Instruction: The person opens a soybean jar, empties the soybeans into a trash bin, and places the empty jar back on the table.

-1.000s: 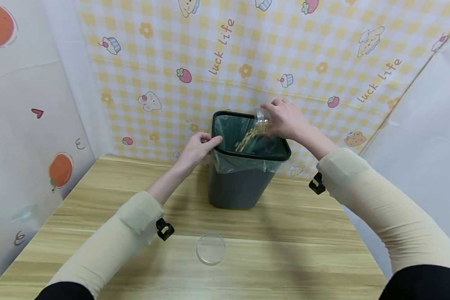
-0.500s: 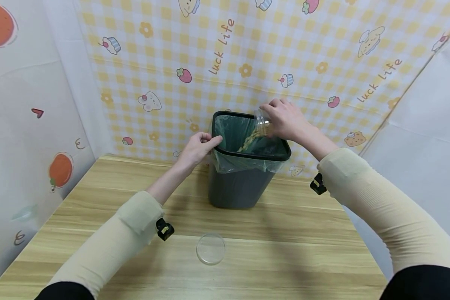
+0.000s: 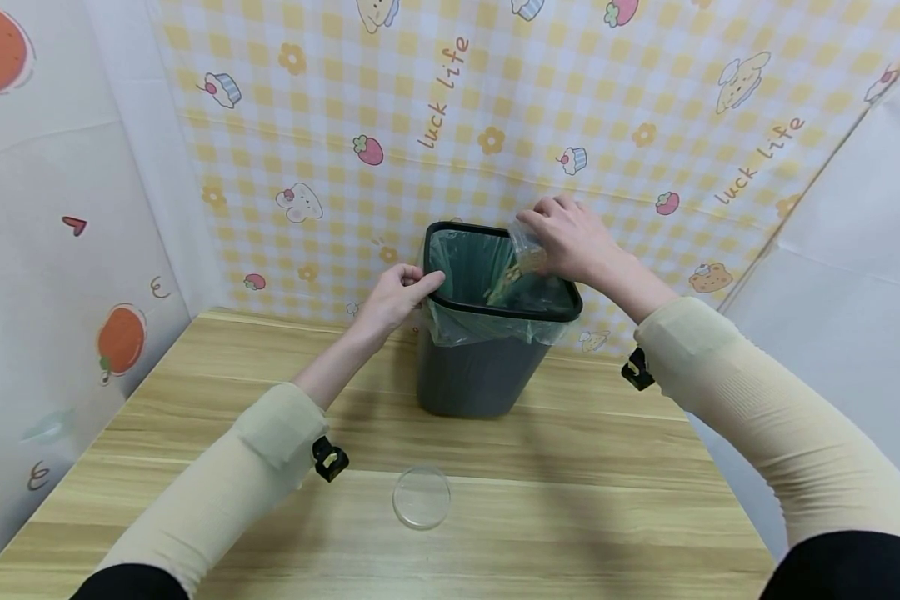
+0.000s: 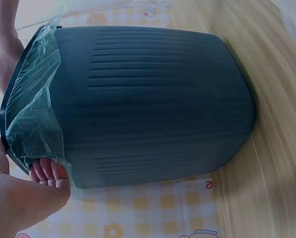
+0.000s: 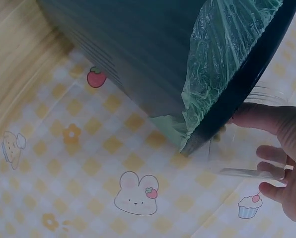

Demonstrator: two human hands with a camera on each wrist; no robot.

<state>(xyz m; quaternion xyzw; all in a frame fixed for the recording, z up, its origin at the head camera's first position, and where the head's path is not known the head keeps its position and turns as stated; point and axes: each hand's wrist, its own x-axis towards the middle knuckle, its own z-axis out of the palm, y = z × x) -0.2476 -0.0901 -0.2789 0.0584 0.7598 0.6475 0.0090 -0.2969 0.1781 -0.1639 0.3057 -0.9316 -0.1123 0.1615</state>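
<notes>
A dark grey trash bin (image 3: 468, 375), lined with a thin green plastic bag (image 3: 457, 254), stands at the back of the table. My left hand (image 3: 393, 298) grips its black rim on the left; the left wrist view shows the fingers (image 4: 51, 171) curled below the rim against the bag. Over the bin's right side my right hand (image 3: 573, 242) holds a clear jar (image 3: 523, 242) tipped mouth-down to the left. Small pale-yellow pieces (image 3: 506, 283) slide out into the bin. In the right wrist view, thumb and fingers wrap the transparent jar (image 5: 245, 151) beside the rim.
A round clear lid (image 3: 422, 498) lies on the wood-grain table (image 3: 570, 533) in front of the bin. Close behind the bin hangs a yellow checked cloth (image 3: 390, 192) with cartoon prints. White sheets (image 3: 120, 233) border both sides.
My right hand has tilted the jar further. More pale pieces have poured into the bin, leaving fewer in the jar and a thinner stream. The left hand and bin stay put.
</notes>
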